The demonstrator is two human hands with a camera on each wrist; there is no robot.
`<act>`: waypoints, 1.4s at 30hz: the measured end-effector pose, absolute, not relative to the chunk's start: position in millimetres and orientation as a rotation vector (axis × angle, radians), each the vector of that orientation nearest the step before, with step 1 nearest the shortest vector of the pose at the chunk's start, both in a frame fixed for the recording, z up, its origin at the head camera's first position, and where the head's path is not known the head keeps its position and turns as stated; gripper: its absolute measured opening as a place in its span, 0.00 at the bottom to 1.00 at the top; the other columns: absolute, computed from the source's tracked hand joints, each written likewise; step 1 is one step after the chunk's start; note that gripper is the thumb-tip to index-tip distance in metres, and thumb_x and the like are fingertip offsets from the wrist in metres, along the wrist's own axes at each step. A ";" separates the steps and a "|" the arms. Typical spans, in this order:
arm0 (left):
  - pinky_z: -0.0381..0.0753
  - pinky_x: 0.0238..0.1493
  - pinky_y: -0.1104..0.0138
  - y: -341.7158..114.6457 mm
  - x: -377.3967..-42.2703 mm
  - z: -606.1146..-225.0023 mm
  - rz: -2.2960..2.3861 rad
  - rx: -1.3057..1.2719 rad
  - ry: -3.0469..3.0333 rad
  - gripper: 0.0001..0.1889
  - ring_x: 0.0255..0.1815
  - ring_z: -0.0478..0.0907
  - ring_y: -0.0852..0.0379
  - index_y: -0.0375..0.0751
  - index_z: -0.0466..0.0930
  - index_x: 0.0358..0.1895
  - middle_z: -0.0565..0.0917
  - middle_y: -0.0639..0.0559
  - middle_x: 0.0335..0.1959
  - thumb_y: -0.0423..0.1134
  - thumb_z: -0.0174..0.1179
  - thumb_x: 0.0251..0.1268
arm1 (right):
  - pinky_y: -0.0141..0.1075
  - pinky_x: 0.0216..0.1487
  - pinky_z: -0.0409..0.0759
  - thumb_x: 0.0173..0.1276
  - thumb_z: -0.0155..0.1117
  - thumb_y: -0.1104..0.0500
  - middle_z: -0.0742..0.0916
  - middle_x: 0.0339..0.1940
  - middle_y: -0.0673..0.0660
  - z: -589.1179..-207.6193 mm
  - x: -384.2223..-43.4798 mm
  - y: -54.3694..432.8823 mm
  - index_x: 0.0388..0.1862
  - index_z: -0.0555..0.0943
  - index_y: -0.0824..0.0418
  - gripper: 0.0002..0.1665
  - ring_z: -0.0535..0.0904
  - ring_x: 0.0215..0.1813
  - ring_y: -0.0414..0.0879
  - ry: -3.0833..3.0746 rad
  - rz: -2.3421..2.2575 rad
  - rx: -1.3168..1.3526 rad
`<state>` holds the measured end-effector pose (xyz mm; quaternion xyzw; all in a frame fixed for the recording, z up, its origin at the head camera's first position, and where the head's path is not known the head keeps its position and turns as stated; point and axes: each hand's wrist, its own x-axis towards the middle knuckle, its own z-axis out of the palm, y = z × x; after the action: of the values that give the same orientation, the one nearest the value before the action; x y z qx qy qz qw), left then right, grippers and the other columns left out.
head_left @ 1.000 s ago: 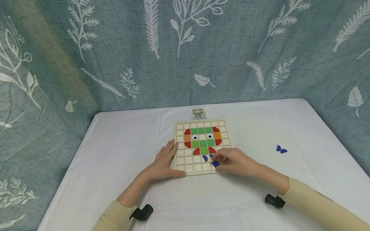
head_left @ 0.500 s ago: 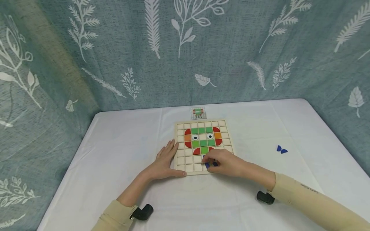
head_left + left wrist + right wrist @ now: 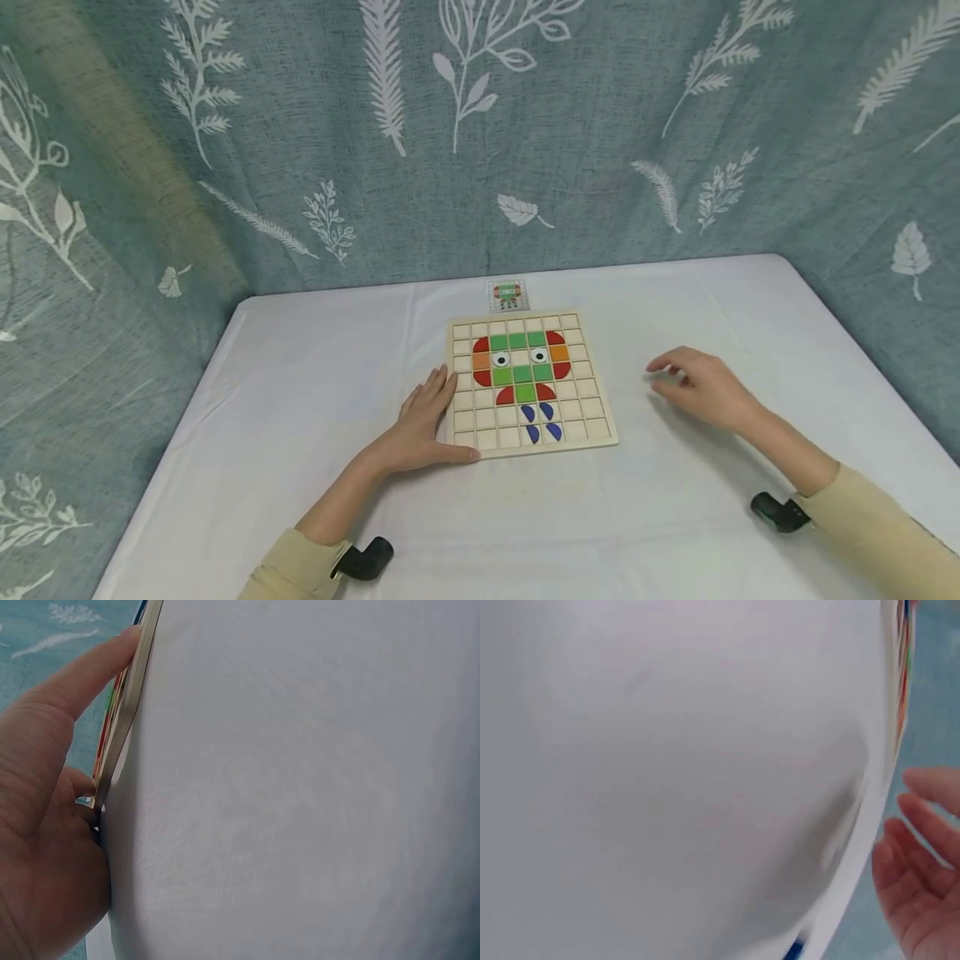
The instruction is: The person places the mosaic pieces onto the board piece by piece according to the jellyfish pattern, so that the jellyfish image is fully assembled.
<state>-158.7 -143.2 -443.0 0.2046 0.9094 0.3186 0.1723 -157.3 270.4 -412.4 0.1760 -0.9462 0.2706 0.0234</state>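
Note:
A square wooden grid board (image 3: 461,421) lies on the table, bearing a face-like pattern of green squares (image 3: 517,341), red rounded pieces (image 3: 482,378), orange squares and two eye tiles (image 3: 501,360). Below these, several blue curved pieces (image 3: 533,433) sit in the lower cells. My left hand (image 3: 420,429) rests against the board's left side, fingers extended and thumb at the near corner. To the right of the board, my right hand (image 3: 705,387) hovers over the cloth with loosely bent fingers and nothing between them. A blurred blue piece (image 3: 796,947) shows low in the right wrist view.
A small pattern card (image 3: 507,296) with a similar face lies just behind the board. White cloth (image 3: 337,358) covers the table, and a blue-green leaf-print curtain (image 3: 427,217) hangs behind it. Black wrist cameras (image 3: 363,560) stick out by both sleeves.
My right hand has left the blue pieces in the board's lower cells and moved right, where it now covers the two loose blue pieces in the head view. My left hand has stayed at the board.

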 end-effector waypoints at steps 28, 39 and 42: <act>0.31 0.75 0.52 -145.5 -155.6 -441.2 0.914 0.573 2.570 0.64 0.79 0.28 0.51 0.37 0.39 0.78 0.35 0.45 0.80 0.61 0.71 0.48 | 0.42 0.45 0.83 0.60 0.72 0.66 0.87 0.43 0.57 -419.9 -164.6 272.7 0.46 0.83 0.66 0.15 0.82 0.44 0.51 -2.925 0.983 0.607; 0.31 0.75 0.51 -146.7 -157.4 -440.3 0.915 0.597 2.578 0.64 0.79 0.29 0.50 0.37 0.38 0.78 0.36 0.44 0.80 0.62 0.71 0.48 | 0.33 0.43 0.81 0.63 0.71 0.59 0.86 0.41 0.48 -414.7 -174.1 151.7 0.49 0.83 0.59 0.16 0.78 0.40 0.38 -2.908 1.156 1.137; 0.31 0.75 0.50 -146.9 -157.4 -439.8 0.916 0.612 2.573 0.63 0.79 0.29 0.50 0.38 0.38 0.79 0.35 0.45 0.80 0.62 0.71 0.49 | 0.32 0.44 0.80 0.64 0.71 0.58 0.86 0.42 0.48 -417.1 -176.8 127.6 0.50 0.83 0.58 0.16 0.78 0.41 0.37 -2.888 1.072 1.293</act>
<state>-157.4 -146.9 -439.8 0.2154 0.9058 0.3225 0.1704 -176.8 127.6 -417.1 0.3852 -0.8601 0.3193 -0.0993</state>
